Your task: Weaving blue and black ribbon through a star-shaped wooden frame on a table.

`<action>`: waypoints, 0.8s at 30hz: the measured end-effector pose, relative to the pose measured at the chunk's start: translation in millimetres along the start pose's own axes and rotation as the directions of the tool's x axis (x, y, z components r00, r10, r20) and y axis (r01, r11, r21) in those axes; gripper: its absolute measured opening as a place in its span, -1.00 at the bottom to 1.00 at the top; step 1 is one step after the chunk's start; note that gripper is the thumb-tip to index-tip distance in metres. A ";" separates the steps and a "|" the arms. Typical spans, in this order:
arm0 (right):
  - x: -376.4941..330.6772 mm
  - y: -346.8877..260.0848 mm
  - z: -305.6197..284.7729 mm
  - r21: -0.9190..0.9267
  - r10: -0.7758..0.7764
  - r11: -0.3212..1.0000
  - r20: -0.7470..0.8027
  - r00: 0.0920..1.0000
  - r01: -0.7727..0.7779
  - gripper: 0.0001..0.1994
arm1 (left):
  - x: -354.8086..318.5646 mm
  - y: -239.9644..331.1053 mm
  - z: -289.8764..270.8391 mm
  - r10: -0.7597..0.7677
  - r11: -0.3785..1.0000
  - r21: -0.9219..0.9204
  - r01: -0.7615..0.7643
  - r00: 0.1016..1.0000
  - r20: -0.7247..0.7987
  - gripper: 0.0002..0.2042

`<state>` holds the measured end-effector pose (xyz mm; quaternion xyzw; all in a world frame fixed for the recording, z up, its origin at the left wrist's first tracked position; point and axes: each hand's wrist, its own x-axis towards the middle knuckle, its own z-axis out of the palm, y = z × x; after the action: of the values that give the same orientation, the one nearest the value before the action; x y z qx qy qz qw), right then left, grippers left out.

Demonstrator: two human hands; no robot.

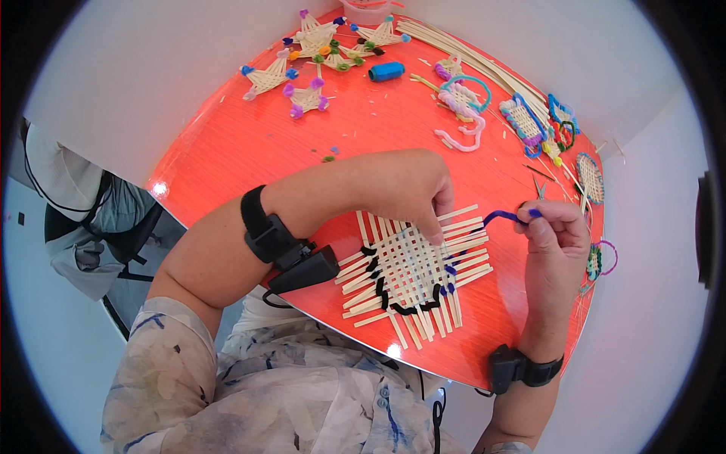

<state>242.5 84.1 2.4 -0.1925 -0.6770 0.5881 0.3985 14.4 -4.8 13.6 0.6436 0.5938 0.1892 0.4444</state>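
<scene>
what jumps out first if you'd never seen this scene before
The bright red-orange table fills the middle, and near its front edge lies a pale woven strip mat partly edged with black pipe cleaner. The left hand presses on the mat while the right hand pinches a purple pipe cleaner at its right side. Finished star-shaped weavings with coloured tips cluster at the far edge.

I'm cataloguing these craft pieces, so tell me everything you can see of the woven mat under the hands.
The woven mat is a flat square lattice of pale straw-like strips, loose ends sticking out on all sides. A black fuzzy wire borders its left and bottom edges; a blue-purple one threads its right side. It lies on the red table. The left hand presses it down, and the right hand pinches the blue wire's free end.
</scene>
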 end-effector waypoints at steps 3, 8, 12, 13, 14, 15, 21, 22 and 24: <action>-0.5 -3.0 -1.8 0.121 -0.055 0.991 0.001 0.999 0.054 -0.89 | 0.4 -1.9 0.8 0.007 1.000 0.002 -0.007 1.000 -0.007 -0.77; 1.2 -11.9 -2.4 0.093 -0.090 0.990 -0.125 0.988 0.102 -0.88 | -0.6 -2.1 0.6 0.014 1.000 0.007 -0.014 1.000 -0.028 -0.76; -2.6 -15.7 0.7 0.110 -0.098 0.988 -0.128 0.987 0.112 -0.89 | -0.2 -0.7 1.0 -0.007 1.000 0.016 0.007 0.999 -0.037 -0.76; -3.1 -16.3 0.5 0.118 -0.121 0.984 -0.124 0.985 0.136 -0.89 | 0.1 -1.3 1.1 -0.007 1.000 0.017 0.008 0.999 -0.037 -0.76; -3.5 -16.9 0.3 0.126 -0.144 0.979 -0.120 0.982 0.159 -0.89 | 0.5 -2.4 1.4 -0.009 1.000 0.008 0.010 0.999 -0.036 -0.76; -3.7 -17.9 0.3 0.127 -0.144 0.979 -0.120 0.982 0.159 -0.89 | 0.8 -3.2 1.6 -0.011 1.000 -0.002 0.011 0.999 -0.035 -0.76; -8.0 -20.9 10.0 0.108 -0.173 0.978 -0.072 0.982 0.181 -0.88 | 0.7 1.3 3.5 0.035 0.999 0.023 -0.034 0.999 -0.038 -0.77; -7.1 -19.0 12.4 0.091 -0.119 0.988 -0.092 0.989 0.127 -0.89 | 0.1 2.4 4.3 0.035 0.999 0.023 -0.034 0.999 -0.037 -0.77; -5.4 -16.0 13.6 0.076 -0.064 0.994 -0.113 0.992 0.073 -0.89 | -1.1 4.6 5.8 0.060 0.996 0.069 -0.058 0.998 -0.028 -0.77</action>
<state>238.7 67.7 16.0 -0.1851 -0.6362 0.5889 0.4627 21.3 -7.4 14.5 0.6728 0.5872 0.1914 0.4074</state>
